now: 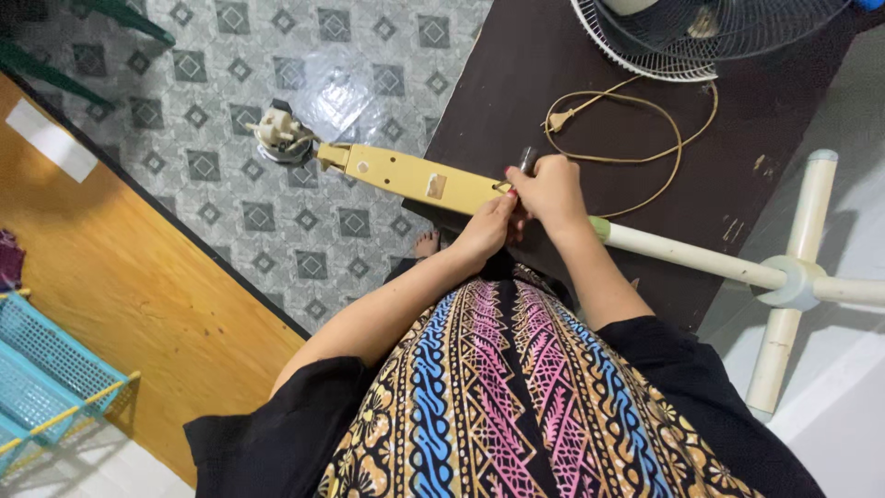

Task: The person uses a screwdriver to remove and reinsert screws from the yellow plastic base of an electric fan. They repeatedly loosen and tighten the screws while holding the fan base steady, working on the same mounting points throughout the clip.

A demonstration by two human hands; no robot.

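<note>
Grey patterned floor tiles [277,138] lie beside a dark brown table [516,83], and on its edge rests a yellowish fan column [415,177] joined to a white pole [682,254] with a cross base [797,281]. Both hands meet at the column: the left hand [487,231] is closed around it, the right hand [550,192] grips a small tool [527,159] against it. A beige cord [636,124] and a fan grille [701,32] lie near.

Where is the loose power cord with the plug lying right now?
In the head view the cord lies looped on the dark table, upper right of centre, between the fan grille above and the person's right hand below.
</note>
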